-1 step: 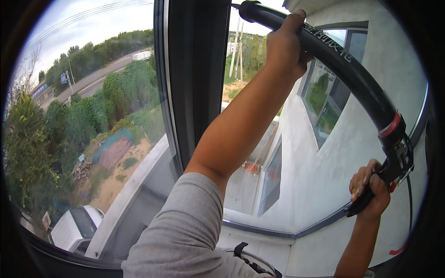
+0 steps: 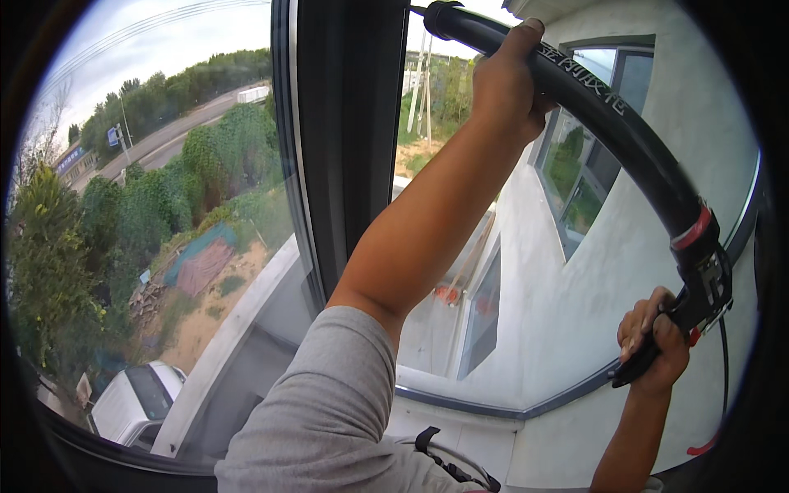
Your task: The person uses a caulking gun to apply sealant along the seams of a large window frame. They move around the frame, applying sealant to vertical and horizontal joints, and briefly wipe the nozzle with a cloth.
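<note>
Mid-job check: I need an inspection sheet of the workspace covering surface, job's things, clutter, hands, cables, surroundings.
Surface: dark window frame, standing upright.
Job's things: black sealant gun, its nozzle near the frame; contact unclear.
Clutter: small red object, lower right; kind unclear.
Hands: left hand grips the barrel; right hand wraps the handle.
Cables: thin black cord hangs below the gun's rear; attachment unclear.
Surroundings: pale wall at right; white vehicle and greenery outside, left.

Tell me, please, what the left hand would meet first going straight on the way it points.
The tube, which the left hand grips; past it, perhaps the eave, though depth is unclear.
</note>
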### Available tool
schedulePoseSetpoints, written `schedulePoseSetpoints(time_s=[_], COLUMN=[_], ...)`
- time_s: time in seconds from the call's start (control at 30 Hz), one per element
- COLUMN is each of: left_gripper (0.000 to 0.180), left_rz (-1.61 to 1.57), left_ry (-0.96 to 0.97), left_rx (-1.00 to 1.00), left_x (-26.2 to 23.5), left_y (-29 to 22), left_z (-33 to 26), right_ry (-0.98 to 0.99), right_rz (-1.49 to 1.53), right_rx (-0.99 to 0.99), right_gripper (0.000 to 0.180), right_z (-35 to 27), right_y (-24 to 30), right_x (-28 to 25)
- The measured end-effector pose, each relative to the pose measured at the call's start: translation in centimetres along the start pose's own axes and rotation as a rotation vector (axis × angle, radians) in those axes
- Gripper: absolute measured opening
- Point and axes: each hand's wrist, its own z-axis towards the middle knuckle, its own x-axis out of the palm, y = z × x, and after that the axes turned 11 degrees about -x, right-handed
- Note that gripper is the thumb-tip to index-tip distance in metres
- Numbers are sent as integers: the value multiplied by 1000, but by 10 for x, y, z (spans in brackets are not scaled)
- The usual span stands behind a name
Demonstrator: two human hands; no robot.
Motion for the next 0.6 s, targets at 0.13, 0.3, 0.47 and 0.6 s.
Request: schedulePoseSetpoints(time_s=[0.13,0.3,0.47,0.6], left_gripper=[39,39,45,47], left_rz=[28,7,6,-7], left_ry=[-80,-79,-51,-65], left_rx=[-14,-26,-65,-67], left_x=[-23,-44,-63,-66], left_y=[20,44,59,64], left_z=[-18,-33,-42,-44], right_ry=[-20,-69,-14,8], right_rz=[79,84,76,92], right_rx=[67,145,149,136], right_gripper=[34,35,34,32], right_z=[-28,-51,-63,-65], right_y=[-19,-32,-40,-46], right_x=[-9,-15,-22,-29])
